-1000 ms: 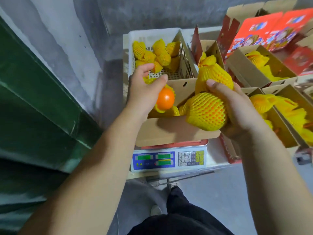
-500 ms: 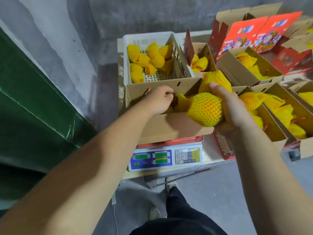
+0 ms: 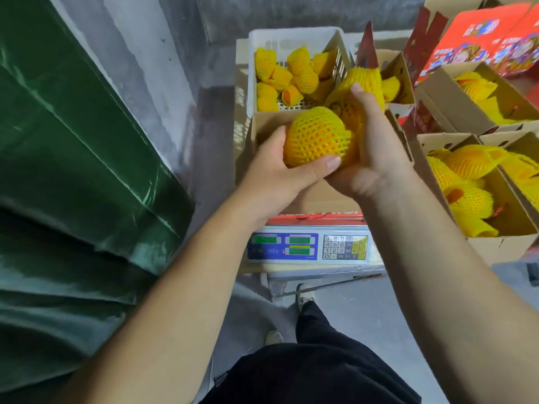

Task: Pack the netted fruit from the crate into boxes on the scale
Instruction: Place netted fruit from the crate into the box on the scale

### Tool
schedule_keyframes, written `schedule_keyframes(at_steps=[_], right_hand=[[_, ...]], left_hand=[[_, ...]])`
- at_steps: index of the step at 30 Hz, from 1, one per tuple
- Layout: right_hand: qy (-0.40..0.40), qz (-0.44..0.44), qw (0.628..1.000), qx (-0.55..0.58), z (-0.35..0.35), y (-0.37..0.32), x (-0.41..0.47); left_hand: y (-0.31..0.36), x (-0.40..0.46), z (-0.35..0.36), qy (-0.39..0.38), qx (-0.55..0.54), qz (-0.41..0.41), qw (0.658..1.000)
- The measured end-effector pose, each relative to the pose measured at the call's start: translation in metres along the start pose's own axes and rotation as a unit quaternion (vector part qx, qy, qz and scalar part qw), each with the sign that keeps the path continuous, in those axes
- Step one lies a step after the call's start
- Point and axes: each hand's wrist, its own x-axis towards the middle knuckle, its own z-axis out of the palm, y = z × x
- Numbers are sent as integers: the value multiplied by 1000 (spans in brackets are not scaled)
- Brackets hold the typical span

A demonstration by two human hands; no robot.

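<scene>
My left hand [image 3: 280, 173] grips a netted fruit [image 3: 316, 135] in yellow foam mesh, thumb curled under it. My right hand [image 3: 370, 153] holds another netted fruit [image 3: 364, 80] against its fingers, touching the first one. Both hands hover over the open cardboard box [image 3: 323, 199] that stands on the scale [image 3: 309, 246]. Behind the box, the white crate [image 3: 291, 36] holds several netted fruits [image 3: 280, 77]. The box's inside is hidden by my hands.
Open boxes with netted fruit stand to the right [image 3: 478, 182] and at the back right [image 3: 484, 94]. Red printed box lids [image 3: 478, 27] rise at the far right. A green tarp [image 3: 73, 147] fills the left. My leg and shoe [image 3: 303, 295] are below the scale's table.
My left hand has come out of the box and taken hold of the front netted fruit that my right hand carried. The right hand keeps the other fruit.
</scene>
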Motion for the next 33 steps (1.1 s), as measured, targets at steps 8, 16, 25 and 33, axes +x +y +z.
schedule_keyframes(at_steps=[8, 16, 25, 33], right_hand=[[47, -47, 996, -61, -21, 20, -45], [0, -27, 998, -60, -31, 33, -63], [-69, -82, 990, -97, -33, 42, -73], [40, -236, 934, -266, -25, 16, -67]], left_hand=[[-18, -47, -47, 116, -38, -63, 990], [-23, -72, -50, 144, -52, -85, 985], [-29, -85, -59, 147, -51, -109, 982], [-34, -88, -66, 159, -68, -120, 978]])
